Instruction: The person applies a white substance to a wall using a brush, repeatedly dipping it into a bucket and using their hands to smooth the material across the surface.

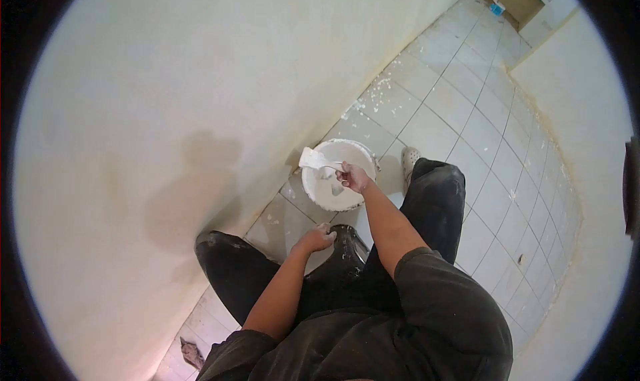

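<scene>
A white bucket (357, 150) with a smeared rim stands on the tiles in front of me, with white material inside. Over it, my right hand (353, 177) is closed round the handle of a scraper (313, 160). White paste covers the scraper's blade, which is at the bucket's left rim. My left hand (318, 238) is below the bucket, beside the front edge of a dark, shiny seat (345, 248) between my legs. Its fingers are curled, and whether they grip anything is too small to tell.
A pale wall (133, 81) runs close along the left, another (593, 114) along the right. White spatters (383, 91) mark the tiled floor. A blue and white container (497, 8) lies near the far opening. A brown scrap (192, 353) is at the lower left.
</scene>
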Demonstrator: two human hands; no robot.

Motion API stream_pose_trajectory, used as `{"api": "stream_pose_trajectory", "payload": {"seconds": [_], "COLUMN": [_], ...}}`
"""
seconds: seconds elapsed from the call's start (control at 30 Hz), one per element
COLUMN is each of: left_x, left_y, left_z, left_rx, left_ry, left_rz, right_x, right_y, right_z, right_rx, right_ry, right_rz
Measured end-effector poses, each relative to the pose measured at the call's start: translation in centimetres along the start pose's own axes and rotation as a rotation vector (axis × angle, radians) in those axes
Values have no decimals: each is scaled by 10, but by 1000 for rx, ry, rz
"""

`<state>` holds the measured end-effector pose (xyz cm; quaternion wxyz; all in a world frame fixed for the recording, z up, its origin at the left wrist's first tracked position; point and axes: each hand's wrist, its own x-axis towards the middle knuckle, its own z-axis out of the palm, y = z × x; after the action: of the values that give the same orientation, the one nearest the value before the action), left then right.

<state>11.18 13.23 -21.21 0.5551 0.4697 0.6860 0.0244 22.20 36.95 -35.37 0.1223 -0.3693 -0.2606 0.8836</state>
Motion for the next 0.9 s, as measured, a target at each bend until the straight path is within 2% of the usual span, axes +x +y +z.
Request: {"api": "stream_pose_trajectory", "payload": {"seconds": [0.03,0.13,0.23,0.33,0.43,0.47,0.57,0.6,0.7,0.8,0.87,0.9], "left_x": [2,12,16,22,6,2,-5,-20,-85,-171,-212,-250], "left_y": [-3,-18,-29,-40,-37,-35,-42,-40,-18,8,2,19], "left_z": [2,16,20,20,16,11,5,-3,-44,-91,-121,-137], "left_rx": [29,92,94,94,26,5,-77,-80,-106,-129,158,162], "left_ry": [8,21,2,-6,54,82,275,317,442,644,964,1089], "left_rz": [-2,-8,17,47,175,219,324,337,418,463,526,564], "right_x": [-7,-24,-35,-54,-76,-84,-119,-136,-187,-240,-271,-286], "right_y": [-8,-37,-66,-94,-114,-119,-133,-137,-154,-165,-182,-193], "right_z": [6,44,81,125,171,186,236,254,296,334,354,362], "right_rx": [94,240,316,343,261,262,233,159,-76,-246,-400,-474], "right_ry": [-96,-191,-460,-504,-752,-740,-823,-741,-1063,-984,-877,-821], "right_rz": [-15,-97,-240,-280,-386,-382,-384,-384,-399,-440,-480,-505]}}
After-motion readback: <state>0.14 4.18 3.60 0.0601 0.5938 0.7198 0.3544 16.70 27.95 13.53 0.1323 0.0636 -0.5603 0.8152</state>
